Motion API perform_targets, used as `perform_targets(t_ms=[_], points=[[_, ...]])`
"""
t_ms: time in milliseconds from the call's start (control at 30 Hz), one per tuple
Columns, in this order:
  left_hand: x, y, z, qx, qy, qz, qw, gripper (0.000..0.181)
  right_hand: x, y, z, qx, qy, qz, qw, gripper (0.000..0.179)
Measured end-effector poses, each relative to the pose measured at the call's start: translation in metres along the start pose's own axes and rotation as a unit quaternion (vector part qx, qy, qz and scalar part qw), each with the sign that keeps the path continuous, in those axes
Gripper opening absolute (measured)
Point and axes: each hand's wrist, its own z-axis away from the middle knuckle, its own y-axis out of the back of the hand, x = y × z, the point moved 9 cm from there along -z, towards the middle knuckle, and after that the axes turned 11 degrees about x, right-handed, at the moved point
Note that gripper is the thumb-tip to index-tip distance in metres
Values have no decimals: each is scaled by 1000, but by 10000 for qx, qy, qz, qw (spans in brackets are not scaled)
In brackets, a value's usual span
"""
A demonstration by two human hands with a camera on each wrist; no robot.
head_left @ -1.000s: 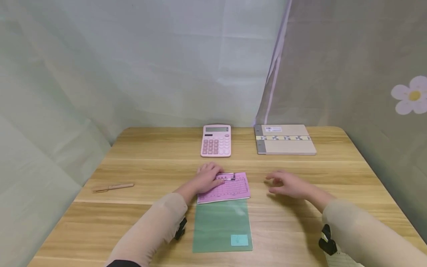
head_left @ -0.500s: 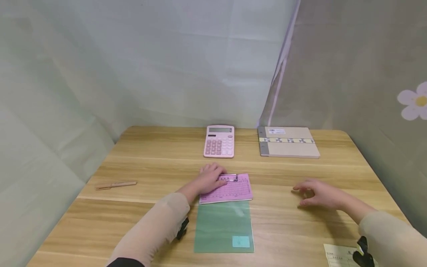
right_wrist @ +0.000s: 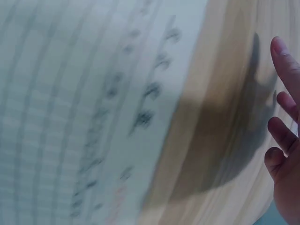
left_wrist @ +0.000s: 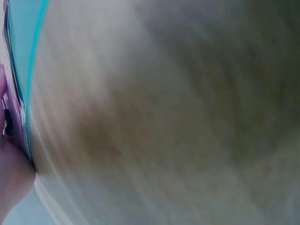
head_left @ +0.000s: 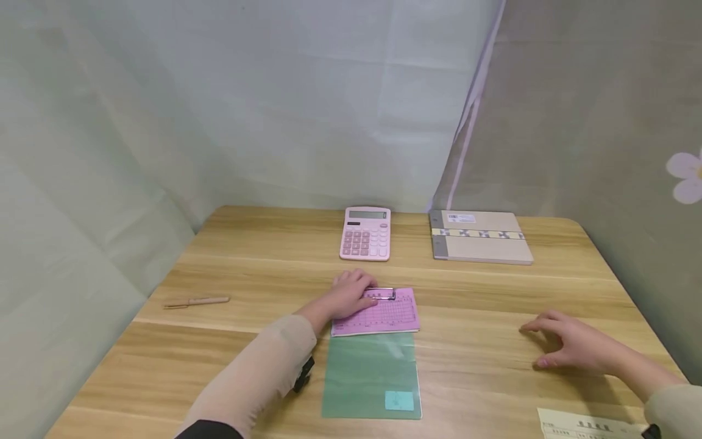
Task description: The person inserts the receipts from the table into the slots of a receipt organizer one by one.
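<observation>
My left hand (head_left: 348, 299) rests on the upper left of a pad of pink printed forms (head_left: 392, 314), thumb lying across the sheet beside a metal clip (head_left: 386, 294). Under the pad's lower edge lies a green folder (head_left: 367, 372) bearing a small turquoise label (head_left: 399, 400). At the left wrist view's edge, only part of that hand shows next to the folder. Off to the right, my right hand (head_left: 576, 344) holds nothing, its fingers loosely bent over the table. A pale ruled form sheet (right_wrist: 93, 93) lies nearby, its near part cut off in the head view.
A pink calculator (head_left: 366, 235) lies at the back middle of the wooden table (head_left: 263, 244). To its right is a beige album-like book (head_left: 482, 236) with a patterned band. A light brown pen (head_left: 197, 302) lies on the left side. Curtains (head_left: 307, 110) hang behind.
My right hand has moved right and nearer, away from the pink forms, and more of the pale form sheet has come into view. My left hand has stayed on the forms. The view shifted slightly.
</observation>
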Motion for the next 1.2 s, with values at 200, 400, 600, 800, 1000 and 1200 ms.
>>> perform_targets(t_ms=[200, 400, 600, 800, 1000, 1200], points=[[2, 0, 0, -46, -11, -23, 10000, 42, 10, 5, 21, 464, 477, 480, 9966, 51], [2, 0, -1, -68, -7, -41, 10000, 42, 16, 12, 41, 763, 730, 870, 9906, 60], [2, 0, -2, -65, 4, -42, 10000, 41, 14, 13, 53, 917, 945, 1118, 9850, 78], [2, 2, -2, -56, 7, -18, 10000, 41, 15, 10, 54, 687, 707, 1165, 9883, 89], [1, 2, -1, -72, -35, -24, 10000, 41, 15, 8, 53, 605, 683, 1264, 9878, 92], [3, 2, -1, -106, -41, -13, 9999, 42, 15, 8, 57, 583, 678, 1245, 9882, 90]])
